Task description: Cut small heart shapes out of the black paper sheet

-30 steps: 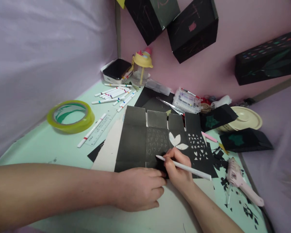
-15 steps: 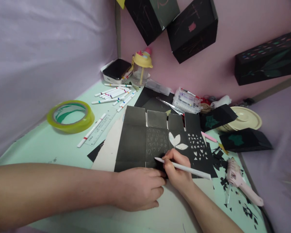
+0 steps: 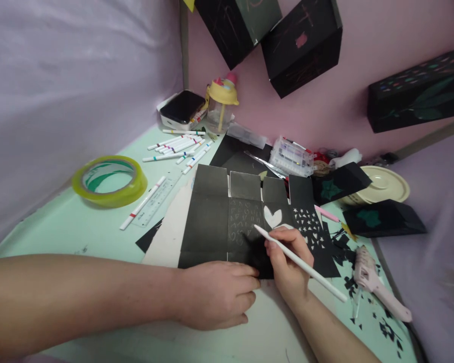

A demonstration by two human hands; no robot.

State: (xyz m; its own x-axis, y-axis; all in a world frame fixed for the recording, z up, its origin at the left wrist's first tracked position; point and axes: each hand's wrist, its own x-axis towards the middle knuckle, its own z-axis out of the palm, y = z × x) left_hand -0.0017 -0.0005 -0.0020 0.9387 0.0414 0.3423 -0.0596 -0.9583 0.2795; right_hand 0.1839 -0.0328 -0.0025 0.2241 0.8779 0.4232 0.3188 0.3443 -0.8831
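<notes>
White pen (image 3: 304,265) in your right hand (image 3: 289,254), over the black card (image 3: 208,222).
Fingers pinched closed on pen; your left hand (image 3: 221,295) lies loosely flat, gripping nothing, on card's near edge. Beyond right hand: clear case (image 3: 291,157), insides blurred. Beyond left: bottle (image 3: 215,113), straw (image 3: 221,117) inside.

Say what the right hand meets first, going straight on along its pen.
Probably the black card: the pen in the right hand slants down toward it, so its tip would land first. Depth is unclear; it may be touching.
</notes>
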